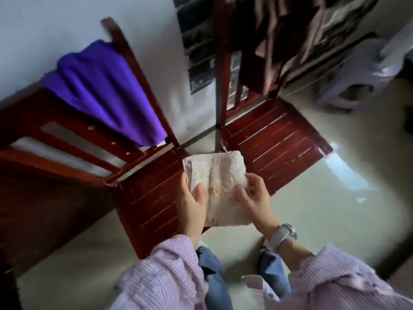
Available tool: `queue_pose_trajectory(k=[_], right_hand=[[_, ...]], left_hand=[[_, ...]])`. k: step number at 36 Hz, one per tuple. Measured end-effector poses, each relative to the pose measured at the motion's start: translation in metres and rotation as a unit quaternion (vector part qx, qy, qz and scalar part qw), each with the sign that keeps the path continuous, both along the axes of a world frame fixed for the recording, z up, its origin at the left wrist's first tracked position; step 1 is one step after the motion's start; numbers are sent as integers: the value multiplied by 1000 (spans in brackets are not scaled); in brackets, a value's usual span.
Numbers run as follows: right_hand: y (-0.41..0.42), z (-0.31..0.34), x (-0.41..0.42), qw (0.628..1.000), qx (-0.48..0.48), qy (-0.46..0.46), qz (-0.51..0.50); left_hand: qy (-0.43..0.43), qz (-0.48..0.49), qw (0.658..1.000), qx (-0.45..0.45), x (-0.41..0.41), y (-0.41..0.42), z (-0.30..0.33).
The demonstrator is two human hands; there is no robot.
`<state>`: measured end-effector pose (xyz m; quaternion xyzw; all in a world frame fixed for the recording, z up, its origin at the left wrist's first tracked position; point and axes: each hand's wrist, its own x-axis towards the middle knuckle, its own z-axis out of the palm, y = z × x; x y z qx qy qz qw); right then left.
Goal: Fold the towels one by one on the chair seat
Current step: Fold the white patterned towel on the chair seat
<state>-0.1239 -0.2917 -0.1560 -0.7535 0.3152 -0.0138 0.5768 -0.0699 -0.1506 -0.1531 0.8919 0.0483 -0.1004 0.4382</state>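
Both hands grip my folded pale towel (215, 175) at its near end.
My left hand (193, 205) and right hand (254, 198) pinch it over the left chair seat (152, 198). A purple towel (100, 90) drapes that chair's backrest; a second chair seat (274, 139) stands just beside.

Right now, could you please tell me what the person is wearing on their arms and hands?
Both arms wear loose, lilac-and-white pinstriped shirt sleeves, left sleeve and right sleeve. The right wrist carries a round silver wristwatch on a pale band. Both hands are bare, without gloves.
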Motion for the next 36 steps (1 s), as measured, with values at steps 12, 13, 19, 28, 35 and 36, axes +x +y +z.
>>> queue_pose_trajectory(k=[12, 13, 19, 28, 35, 36], right_hand=[[-263, 49, -137, 982, -8, -18, -187], [-285, 51, -149, 979, -14, -12, -202], [-396, 61, -200, 960, -20, 0, -279], [-557, 72, -212, 935, -58, -17, -349], [-721, 90, -199, 911, -104, -2, -400], [-744, 94, -197, 910, -103, 0, -402]], left_hand=[[-8, -181, 983, -18, -91, -294, 56], [-6, -192, 981, -22, -101, -318, 59], [6, -278, 960, -29, -136, -442, 69], [-2, -368, 929, -30, -128, -626, 76], [7, -429, 901, -60, -110, -809, 80], [6, -438, 897, -60, -108, -834, 83]])
